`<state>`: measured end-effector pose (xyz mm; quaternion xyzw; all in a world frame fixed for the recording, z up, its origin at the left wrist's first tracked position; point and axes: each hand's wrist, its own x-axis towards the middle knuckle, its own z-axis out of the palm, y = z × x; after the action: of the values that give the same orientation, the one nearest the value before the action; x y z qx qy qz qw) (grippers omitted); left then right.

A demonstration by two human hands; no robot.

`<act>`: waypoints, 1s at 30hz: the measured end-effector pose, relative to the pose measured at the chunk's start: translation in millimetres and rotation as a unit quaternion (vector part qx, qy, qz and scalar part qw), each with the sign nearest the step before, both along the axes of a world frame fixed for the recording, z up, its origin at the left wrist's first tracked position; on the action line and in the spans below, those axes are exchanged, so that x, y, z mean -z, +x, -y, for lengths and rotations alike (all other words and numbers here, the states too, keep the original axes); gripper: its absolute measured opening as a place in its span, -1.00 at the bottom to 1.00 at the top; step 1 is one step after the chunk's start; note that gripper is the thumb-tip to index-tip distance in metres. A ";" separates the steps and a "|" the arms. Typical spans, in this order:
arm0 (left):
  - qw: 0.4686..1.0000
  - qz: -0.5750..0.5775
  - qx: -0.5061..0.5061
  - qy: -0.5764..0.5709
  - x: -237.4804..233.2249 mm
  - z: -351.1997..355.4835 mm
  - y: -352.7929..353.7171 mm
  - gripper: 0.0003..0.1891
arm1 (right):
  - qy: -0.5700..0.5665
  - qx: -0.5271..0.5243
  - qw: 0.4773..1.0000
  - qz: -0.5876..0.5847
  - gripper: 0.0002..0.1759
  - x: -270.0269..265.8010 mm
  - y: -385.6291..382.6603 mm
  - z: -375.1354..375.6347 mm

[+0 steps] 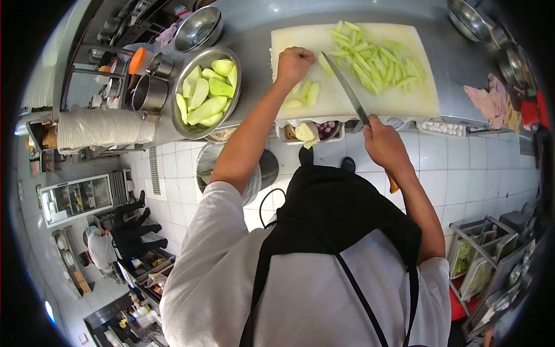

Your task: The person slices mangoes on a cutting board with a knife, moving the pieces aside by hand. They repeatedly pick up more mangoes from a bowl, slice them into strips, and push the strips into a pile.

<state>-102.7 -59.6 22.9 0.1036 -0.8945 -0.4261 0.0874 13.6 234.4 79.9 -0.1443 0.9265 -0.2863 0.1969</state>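
My right hand (385,144) grips the handle of a long kitchen knife (348,89), its blade slanting up and left over the white cutting board (428,95). My left hand (295,65) is above the board's left part with its fingers curled together; whatever they hold, if anything, is hidden. Just right of those fingers, near the knife tip, lies a pale green vegetable slice (325,65). Several larger vegetable pieces (312,93) rest below my left hand. A heap of cut vegetable strips (376,61) spreads over the board's upper right.
Left of the board stands a metal bowl (178,124) of peeled green chunks. Beyond it are an empty steel bowl (199,29) and stacked plates (95,128). Pink cloths (488,101) and steel bowls (469,20) are at right. Another person (104,248) is far left.
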 end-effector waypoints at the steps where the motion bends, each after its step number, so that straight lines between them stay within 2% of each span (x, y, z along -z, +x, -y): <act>1: 1.000 -0.003 0.005 -0.006 1.9 -0.2 -1.2 -0.81 | 0.007 -0.002 1.000 0.002 -0.71 0.0 -2.3 2.9; 12: 0.997 -0.013 0.060 -0.047 12.8 -4.4 -10.8 -0.87 | 0.081 -0.027 0.996 0.017 -0.69 -9.7 -16.5 12.0; 15: 0.996 -0.029 0.065 -0.047 13.2 -2.3 -9.5 -0.87 | 0.057 -0.055 0.997 0.021 -0.73 6.4 -27.9 11.4; 18: 0.996 -0.045 0.068 -0.033 14.9 -2.8 -12.0 -0.87 | 0.038 -0.019 0.994 0.097 -0.72 4.7 -45.2 33.8; 22: 0.997 -0.006 0.064 -0.034 11.0 -5.9 -10.1 -0.87 | -0.013 0.012 0.993 0.116 -0.73 -13.0 -55.0 30.9; 23: 0.997 0.013 0.057 -0.044 7.4 -3.4 -10.8 -0.86 | -0.017 0.025 0.994 0.102 -0.73 -11.4 -57.5 26.5; 26: 0.997 -0.042 0.053 -0.039 6.2 3.4 0.6 -0.79 | -0.019 0.036 0.996 0.082 -0.73 -20.2 -51.2 21.6; 29: 0.992 0.030 0.106 -0.066 -34.5 12.7 37.4 -0.66 | -0.023 0.017 0.996 0.082 -0.73 -34.4 -35.9 15.3; 30: 0.980 0.020 0.165 -0.114 -34.7 19.8 49.8 -0.61 | -0.026 0.009 0.996 0.085 -0.73 -35.5 -30.1 13.7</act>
<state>-52.9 -79.3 57.5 -0.0476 -0.9435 -0.3278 0.0095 -16.5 220.6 115.4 -0.1166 0.8996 -0.3237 0.2689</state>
